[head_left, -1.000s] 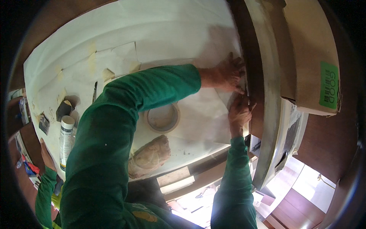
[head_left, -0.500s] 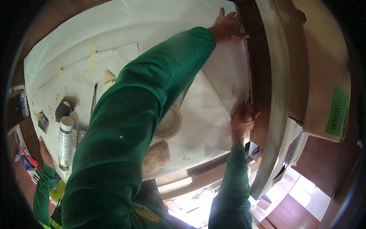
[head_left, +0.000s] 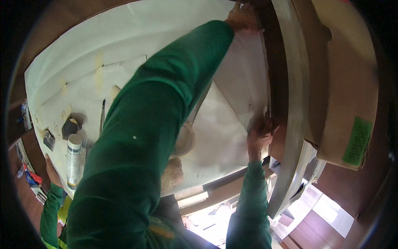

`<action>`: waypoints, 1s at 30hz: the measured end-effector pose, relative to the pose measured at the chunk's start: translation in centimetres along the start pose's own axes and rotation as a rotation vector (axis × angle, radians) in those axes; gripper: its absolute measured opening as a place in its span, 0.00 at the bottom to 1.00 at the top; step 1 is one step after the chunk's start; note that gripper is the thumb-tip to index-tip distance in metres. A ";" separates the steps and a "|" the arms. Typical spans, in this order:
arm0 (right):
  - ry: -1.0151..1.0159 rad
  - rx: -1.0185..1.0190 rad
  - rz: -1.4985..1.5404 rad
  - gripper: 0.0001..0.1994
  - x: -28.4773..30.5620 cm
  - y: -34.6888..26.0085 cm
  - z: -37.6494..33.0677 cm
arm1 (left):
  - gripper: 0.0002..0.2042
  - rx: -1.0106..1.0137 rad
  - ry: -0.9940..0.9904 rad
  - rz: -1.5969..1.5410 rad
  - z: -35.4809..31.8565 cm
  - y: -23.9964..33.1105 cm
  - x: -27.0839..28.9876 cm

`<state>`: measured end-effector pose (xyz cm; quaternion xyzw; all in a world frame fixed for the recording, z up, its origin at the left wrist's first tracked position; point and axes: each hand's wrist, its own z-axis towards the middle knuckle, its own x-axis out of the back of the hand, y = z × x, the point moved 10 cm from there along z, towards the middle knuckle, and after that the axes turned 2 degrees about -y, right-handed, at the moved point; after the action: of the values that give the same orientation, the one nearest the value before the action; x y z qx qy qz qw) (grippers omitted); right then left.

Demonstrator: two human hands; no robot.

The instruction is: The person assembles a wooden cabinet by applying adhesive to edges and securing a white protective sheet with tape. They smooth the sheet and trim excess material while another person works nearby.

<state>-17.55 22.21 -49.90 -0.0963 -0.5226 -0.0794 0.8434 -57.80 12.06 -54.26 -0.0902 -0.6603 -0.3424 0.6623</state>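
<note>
My left hand (head_left: 243, 17) reaches to the far right corner of a white-covered table (head_left: 124, 29). Its fingers are spread along the edge of a pale flat sheet (head_left: 244, 66). Lower on that same edge, my right hand (head_left: 261, 135) has its fingers curled together; what they pinch is too blurred to make out. My left sleeve crosses the middle and partly hides a roll of tape (head_left: 185, 141) and a crumpled tan wad (head_left: 173, 173). The sheet's slanting side runs down toward my right hand.
On the left lie a white cartridge (head_left: 74, 162), a dark object (head_left: 71, 128) and a thin brush-like tool (head_left: 102, 114). Another person's hand (head_left: 53, 171) touches the table's left edge. A long pale rail (head_left: 290, 103) and a cardboard box (head_left: 352, 95) stand on the right.
My left hand has slid a little farther up along the sheet's edge. My right hand stays at the lower edge, and the whole view has shifted slightly.
</note>
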 end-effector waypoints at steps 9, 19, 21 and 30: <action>-0.087 -0.126 -0.021 0.20 -0.1 -0.2 0.3 | 0.17 0.074 0.249 -0.605 -23.6 -2.9 15.6; -0.028 -0.161 -0.172 0.21 -0.1 2.6 -0.4 | 0.07 -0.138 0.275 -1.427 -52.6 9.5 33.8; 0.102 -0.067 -0.191 0.23 -0.1 2.3 -0.5 | 0.05 -0.277 0.581 -1.565 -56.2 11.8 34.7; -0.146 -0.291 -0.145 0.20 -0.7 2.5 -0.2 | 0.03 -0.095 0.771 -1.957 -61.9 16.4 34.7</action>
<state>-17.12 24.63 -50.80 -0.1850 -0.5710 -0.2078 0.7723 -1.74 -22.61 -23.24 0.5717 -0.1755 -0.7588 0.2579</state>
